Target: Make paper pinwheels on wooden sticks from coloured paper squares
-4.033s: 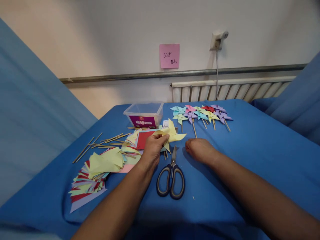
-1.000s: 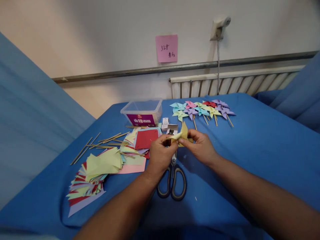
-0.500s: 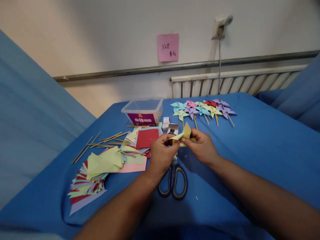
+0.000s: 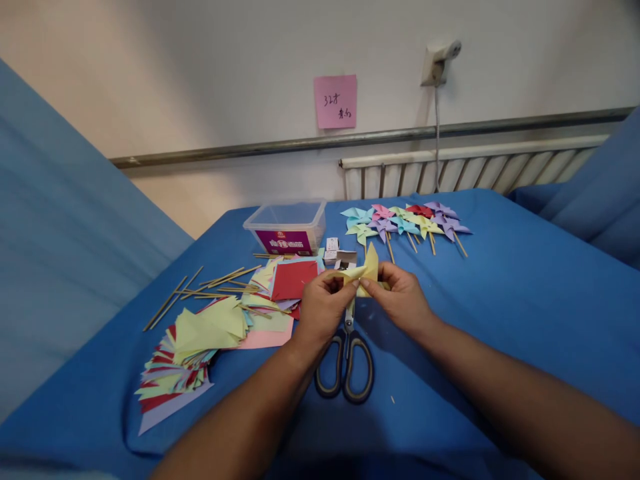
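Yellow paper pinwheel — pinched by both hands, above the dark-handled scissors.

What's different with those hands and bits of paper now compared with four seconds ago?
The left hand has shifted rightward with the yellow paper pinwheel, and the right hand, apart from it before, now pinches it too. The scissors, plastic box and finished pinwheels stayed put.

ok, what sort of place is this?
Likely an indoor craft workspace, perhaps makeshift: paper pinwheels and a pile of cut paper lie on a blue-covered table, and the radiator behind it points to a room. Home or workshop, I can't tell.
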Available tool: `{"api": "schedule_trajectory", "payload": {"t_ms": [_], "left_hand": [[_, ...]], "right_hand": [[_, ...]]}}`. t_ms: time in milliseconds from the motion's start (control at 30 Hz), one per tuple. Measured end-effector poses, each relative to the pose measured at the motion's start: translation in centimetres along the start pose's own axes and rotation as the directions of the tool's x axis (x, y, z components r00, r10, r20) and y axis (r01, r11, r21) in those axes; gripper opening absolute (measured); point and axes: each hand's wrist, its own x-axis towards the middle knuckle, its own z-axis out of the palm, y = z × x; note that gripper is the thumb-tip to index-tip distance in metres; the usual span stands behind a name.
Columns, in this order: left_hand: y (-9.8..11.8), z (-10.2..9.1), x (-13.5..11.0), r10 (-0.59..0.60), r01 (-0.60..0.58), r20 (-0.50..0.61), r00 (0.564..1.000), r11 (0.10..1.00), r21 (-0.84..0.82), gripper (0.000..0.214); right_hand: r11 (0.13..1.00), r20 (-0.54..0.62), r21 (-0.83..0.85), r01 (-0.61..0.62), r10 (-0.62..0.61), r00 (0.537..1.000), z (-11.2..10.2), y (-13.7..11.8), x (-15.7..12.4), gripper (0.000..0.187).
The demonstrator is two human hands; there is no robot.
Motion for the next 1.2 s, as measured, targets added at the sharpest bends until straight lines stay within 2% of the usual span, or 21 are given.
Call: {"api": "schedule_trajectory", "payload": {"t_ms": [200, 267, 333, 400, 467, 533, 600, 667, 767, 967, 1200], "left_hand": [[-0.6, 0.0, 0.3, -0.068, 0.070, 0.021, 0.997, 0.992, -0.101, 0.023], [-0.9, 0.1, 0.4, -0.100, 0.105, 0.039, 0.994, 0.981, -0.161, 0.027], [-1.2, 0.3, 0.5, -0.120, 0.121, 0.015, 0.993, 0.970, -0.210, 0.035], [-1.5, 0.4, 0.5, -0.130, 0.114, -0.058, 0.990, 0.967, -0.228, 0.040], [-1.7, 0.6, 0.3, -0.148, 0.127, -0.072, 0.986, 0.965, -0.230, 0.036], [-1.7, 0.9, -0.1, -0.151, 0.148, 0.008, 0.989, 0.957, -0.250, 0.030], [-1.6, 1.3, -0.6, -0.110, 0.130, 0.085, 0.990, 0.951, -0.280, 0.029], [-1.5, 1.6, -1.0, -0.071, 0.100, 0.111, 0.991, 0.951, -0.292, 0.029], [-1.4, 1.8, -1.4, -0.047, 0.083, 0.127, 0.991, 0.952, -0.294, 0.028], [-1.6, 1.1, -0.8, -0.028, 0.067, 0.106, 0.994, 0.918, -0.391, 0.029], [-0.7, 0.5, 0.0, -0.124, 0.124, 0.040, 0.991, 0.802, -0.584, 0.025]], "right_hand": [[1.000, -0.015, -0.005, -0.003, 0.003, 1.000, 0.3, 0.2, -0.1, 0.018], [0.997, -0.044, -0.074, 0.017, -0.021, 0.999, 0.1, 0.3, 0.0, 0.017], [0.973, -0.084, -0.213, 0.084, -0.104, 0.991, -0.3, 0.4, 0.2, 0.014], [0.890, -0.096, -0.405, 0.209, -0.269, 0.958, -1.0, 0.4, 0.5, 0.009], [0.737, -0.040, -0.582, 0.344, -0.449, 0.893, -1.6, 0.4, 0.9, 0.006], [0.574, 0.058, -0.696, 0.430, -0.553, 0.831, -1.9, 0.4, 1.1, 0.008], [0.445, 0.152, -0.755, 0.482, -0.596, 0.788, -1.8, 0.4, 1.2, 0.010], [0.357, 0.220, -0.782, 0.512, -0.610, 0.761, -1.5, 0.4, 1.1, 0.010], [0.290, 0.269, -0.796, 0.531, -0.617, 0.739, -1.0, 0.3, 0.9, 0.010], [0.274, 0.338, -0.772, 0.574, -0.588, 0.735, -0.4, -0.4, 0.1, 0.022], [0.234, 0.453, -0.747, 0.623, -0.506, 0.734, 0.3, -1.1, -0.8, 0.036]]}}
